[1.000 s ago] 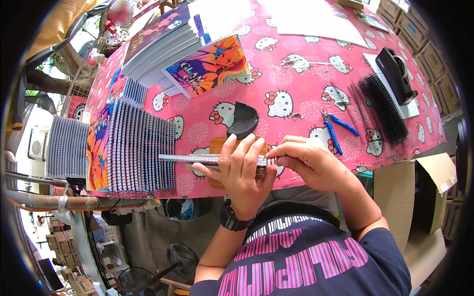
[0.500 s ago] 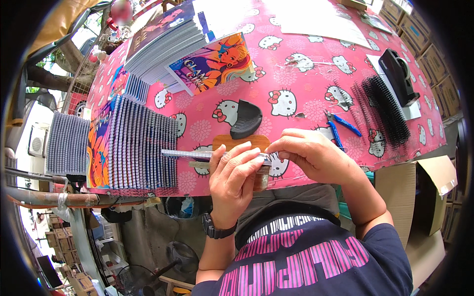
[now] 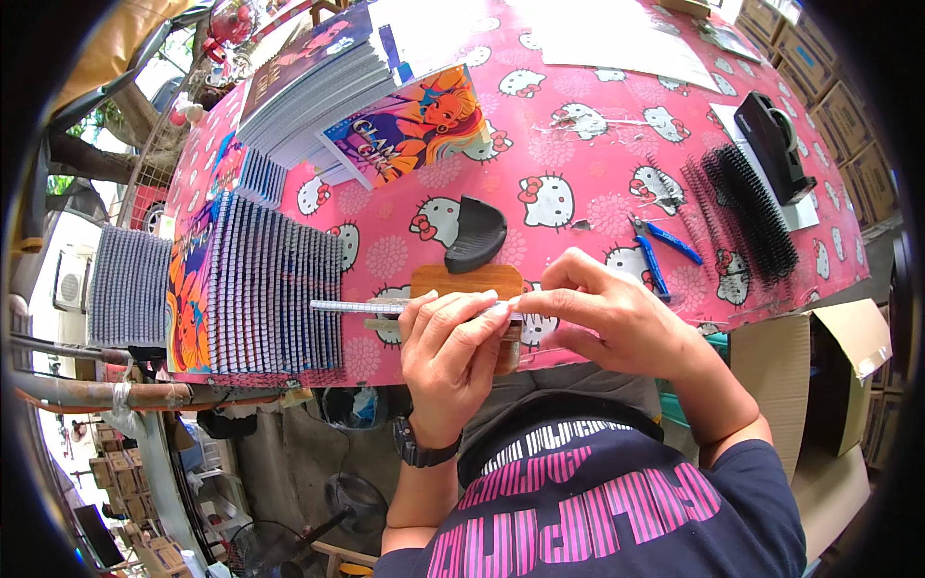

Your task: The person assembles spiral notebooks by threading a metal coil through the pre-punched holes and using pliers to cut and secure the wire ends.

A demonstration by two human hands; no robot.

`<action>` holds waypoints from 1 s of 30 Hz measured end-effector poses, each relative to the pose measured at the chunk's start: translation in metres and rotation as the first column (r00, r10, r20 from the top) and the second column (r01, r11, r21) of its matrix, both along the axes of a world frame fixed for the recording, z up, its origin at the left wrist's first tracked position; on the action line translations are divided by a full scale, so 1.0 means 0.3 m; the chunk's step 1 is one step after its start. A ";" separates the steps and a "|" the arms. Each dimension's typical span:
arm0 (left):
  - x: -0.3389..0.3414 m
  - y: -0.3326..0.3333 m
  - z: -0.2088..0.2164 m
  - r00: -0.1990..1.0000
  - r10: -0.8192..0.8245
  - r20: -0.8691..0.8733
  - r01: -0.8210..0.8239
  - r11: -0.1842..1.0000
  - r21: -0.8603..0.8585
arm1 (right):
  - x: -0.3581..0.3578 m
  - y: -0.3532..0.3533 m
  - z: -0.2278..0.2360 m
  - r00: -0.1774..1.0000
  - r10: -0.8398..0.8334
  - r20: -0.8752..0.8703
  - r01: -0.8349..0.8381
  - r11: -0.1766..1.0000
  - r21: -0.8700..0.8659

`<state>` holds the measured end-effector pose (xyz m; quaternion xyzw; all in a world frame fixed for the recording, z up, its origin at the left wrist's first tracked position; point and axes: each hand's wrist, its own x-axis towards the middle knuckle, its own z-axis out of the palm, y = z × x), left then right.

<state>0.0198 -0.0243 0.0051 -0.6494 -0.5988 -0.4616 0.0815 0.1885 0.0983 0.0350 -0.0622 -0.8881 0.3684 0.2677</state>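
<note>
The bare left hand (image 3: 446, 352) has drawn its fingers together, clamped on a thin, white-edged paper booklet (image 3: 356, 307); the right hand (image 3: 621, 313) (thumb apart) touches the booklet's right end.

An open cardboard box (image 3: 771, 395) stands at lower right, brown cartons (image 3: 833, 106) are stacked at upper right, and a dark fan (image 3: 265, 551) stands lower left.

so it's one thin notebook (image 3: 349, 307), edge-on with a whitish ladder-like binding facing up, running roughly parallel to the table's (image 3: 612, 154) near edge and just in from it, left hand (image 3: 449, 339) clamped round it, right hand's (image 3: 605, 306) fingers at its right end, which is mostly hidden
</note>
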 end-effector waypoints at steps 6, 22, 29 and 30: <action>0.013 -0.006 0.028 0.999 -0.052 0.010 0.052 0.993 -0.110 | -0.008 -0.012 -0.014 0.972 0.074 0.222 0.005 0.942 -0.335; -0.030 0.005 0.042 0.999 -0.036 0.013 0.038 0.988 -0.147 | -0.396 0.240 -0.330 0.915 -0.173 0.365 0.066 0.956 0.287; -0.014 0.006 0.045 0.998 0.033 -0.062 -0.047 0.970 -0.238 | -0.334 0.214 -0.294 0.943 -0.178 0.282 0.152 0.982 0.112; 0.000 0.014 0.061 0.998 0.057 -0.021 -0.060 0.981 -0.182 | -0.306 0.215 -0.278 0.962 -0.141 0.235 0.150 0.988 -0.024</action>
